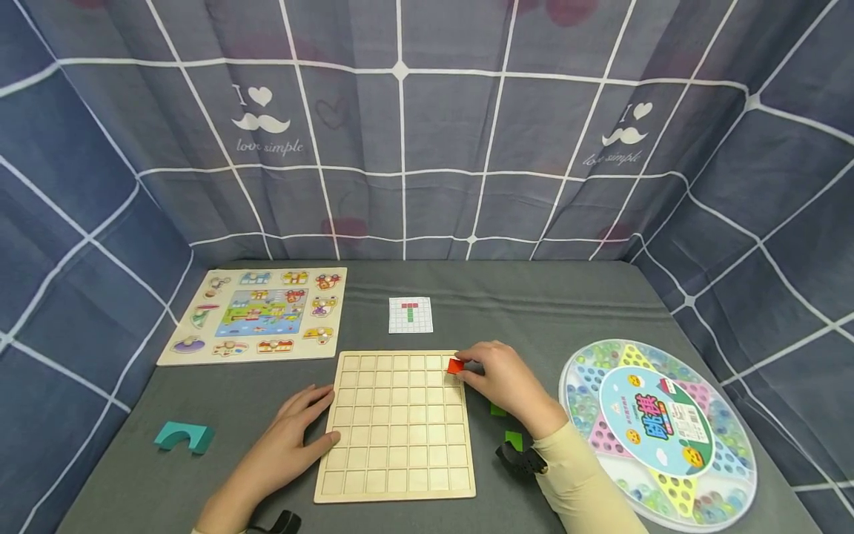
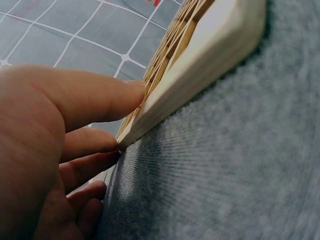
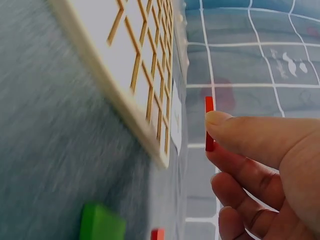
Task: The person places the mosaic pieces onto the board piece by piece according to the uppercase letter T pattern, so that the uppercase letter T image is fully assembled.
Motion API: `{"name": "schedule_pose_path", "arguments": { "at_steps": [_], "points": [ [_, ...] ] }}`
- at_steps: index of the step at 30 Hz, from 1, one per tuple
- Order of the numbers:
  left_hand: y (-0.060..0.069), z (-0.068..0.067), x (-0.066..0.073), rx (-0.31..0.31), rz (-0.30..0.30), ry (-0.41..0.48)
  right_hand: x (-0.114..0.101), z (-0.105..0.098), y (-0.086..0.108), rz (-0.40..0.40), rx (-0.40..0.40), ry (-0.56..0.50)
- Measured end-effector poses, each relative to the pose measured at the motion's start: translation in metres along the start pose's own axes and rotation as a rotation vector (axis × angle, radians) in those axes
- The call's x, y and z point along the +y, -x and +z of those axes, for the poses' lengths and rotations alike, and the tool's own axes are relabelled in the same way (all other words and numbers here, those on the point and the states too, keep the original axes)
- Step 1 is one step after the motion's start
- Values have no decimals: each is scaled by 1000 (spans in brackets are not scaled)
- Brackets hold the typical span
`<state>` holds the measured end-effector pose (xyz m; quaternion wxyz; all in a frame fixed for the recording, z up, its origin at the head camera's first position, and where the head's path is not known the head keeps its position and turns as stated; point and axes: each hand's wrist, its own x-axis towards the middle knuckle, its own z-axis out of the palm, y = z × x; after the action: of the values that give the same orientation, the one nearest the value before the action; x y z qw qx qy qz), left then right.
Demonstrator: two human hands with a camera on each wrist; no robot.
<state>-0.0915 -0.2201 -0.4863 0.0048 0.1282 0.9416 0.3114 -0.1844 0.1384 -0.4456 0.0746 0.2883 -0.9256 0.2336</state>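
A wooden grid board [image 1: 400, 426] lies flat on the table with no pieces in its cells. My left hand [image 1: 293, 434] rests against its left edge; in the left wrist view the thumb [image 2: 107, 95] touches the rim and the other fingers are fairly straight. Between thumb and fingertips, my right hand [image 1: 503, 378] pinches a thin red square tile [image 1: 455, 366] above the board's far right corner. The right wrist view shows that red tile [image 3: 209, 124] edge-on, held clear of the board [image 3: 115, 102].
Green pieces [image 1: 513, 440] lie beside the right forearm, and another red piece [image 3: 158, 234] shows low in the right wrist view. Behind the board is a pattern card [image 1: 410, 315]. A picture puzzle [image 1: 320, 276], a teal arch block [image 1: 183, 436] and a round marble game [image 1: 657, 434] surround it.
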Motion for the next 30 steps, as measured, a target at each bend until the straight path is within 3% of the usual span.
{"name": "schedule_pose_path", "arguments": {
  "at_steps": [10,30],
  "points": [
    [0,1,0,2,6,-13,-20,18,-26,-66,-52,-57],
    [0,2,0,10,0,-13,-58,53,-61,-210,-147,-13]
  ]
}}
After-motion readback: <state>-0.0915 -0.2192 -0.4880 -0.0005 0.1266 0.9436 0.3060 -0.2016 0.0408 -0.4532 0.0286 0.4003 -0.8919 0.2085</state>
